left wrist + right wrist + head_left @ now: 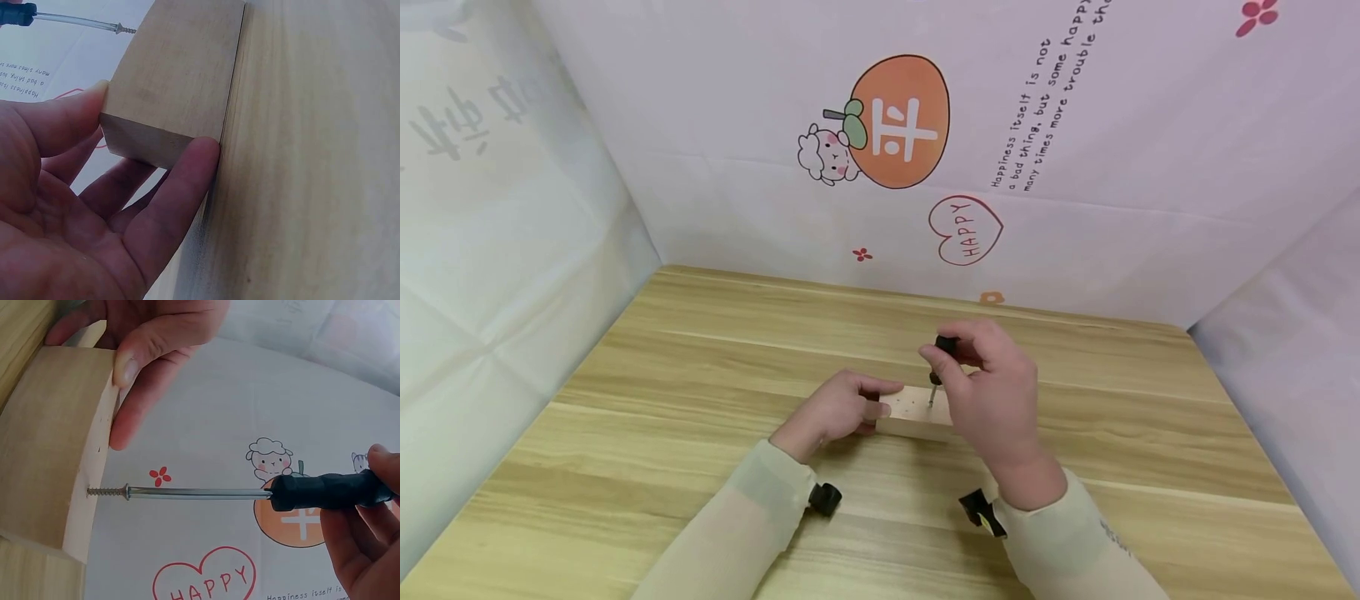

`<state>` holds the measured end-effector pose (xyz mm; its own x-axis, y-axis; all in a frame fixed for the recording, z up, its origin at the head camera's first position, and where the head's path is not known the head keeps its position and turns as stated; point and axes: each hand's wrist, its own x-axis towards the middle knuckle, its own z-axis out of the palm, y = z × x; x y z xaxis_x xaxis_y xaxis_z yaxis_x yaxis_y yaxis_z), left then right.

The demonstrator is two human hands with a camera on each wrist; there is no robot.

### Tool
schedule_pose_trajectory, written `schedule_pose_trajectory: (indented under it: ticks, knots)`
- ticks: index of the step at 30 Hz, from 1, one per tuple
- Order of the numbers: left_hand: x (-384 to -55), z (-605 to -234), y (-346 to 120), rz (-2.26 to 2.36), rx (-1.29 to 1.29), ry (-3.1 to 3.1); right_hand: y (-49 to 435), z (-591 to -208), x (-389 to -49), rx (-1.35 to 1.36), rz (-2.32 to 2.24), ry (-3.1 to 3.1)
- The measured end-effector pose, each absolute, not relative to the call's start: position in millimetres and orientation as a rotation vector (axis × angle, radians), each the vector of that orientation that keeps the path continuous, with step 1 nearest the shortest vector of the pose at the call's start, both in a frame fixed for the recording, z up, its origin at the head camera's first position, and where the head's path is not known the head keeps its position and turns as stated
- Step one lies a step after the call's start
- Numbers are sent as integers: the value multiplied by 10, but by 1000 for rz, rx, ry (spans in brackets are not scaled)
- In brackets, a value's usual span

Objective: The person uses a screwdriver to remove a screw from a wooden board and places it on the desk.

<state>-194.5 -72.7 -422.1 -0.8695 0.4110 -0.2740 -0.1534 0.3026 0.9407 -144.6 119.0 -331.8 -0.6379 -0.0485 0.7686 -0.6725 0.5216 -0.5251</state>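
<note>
A pale wooden block (913,427) lies on the table, with a few small holes in its top face. At its left end my left hand (837,407) grips it, thumb on the top edge and fingers around the end and sides. My right hand (996,396) holds a screwdriver (331,491) upright by its black handle, between thumb and fingers. In the right wrist view the metal shaft meets the head of a screw (108,492), whose tip is in the block's top face. Much of the screw's thread still shows above the wood.
The wood-grain table (700,467) runs back to a white printed cloth (737,208), with more cloth hanging at both sides. Black wrist-camera mounts (826,499) sit at both cuffs, low over the table.
</note>
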Motion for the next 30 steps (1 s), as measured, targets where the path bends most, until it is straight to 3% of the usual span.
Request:
schedule_pose_trajectory:
  ticks: [11,21,30]
  knots:
    - [-1955,-4250,-728,1593,222,2113,1249,-3249,-1468,550,1365,-2122]
    - [-1951,-4236,-726,1588,238,2112,1440,-3286,-1608,836,1728,-2129]
    - [-1942,-4217,-725,1594,240,2108,1344,-3305,-1524,822,1238,-2233]
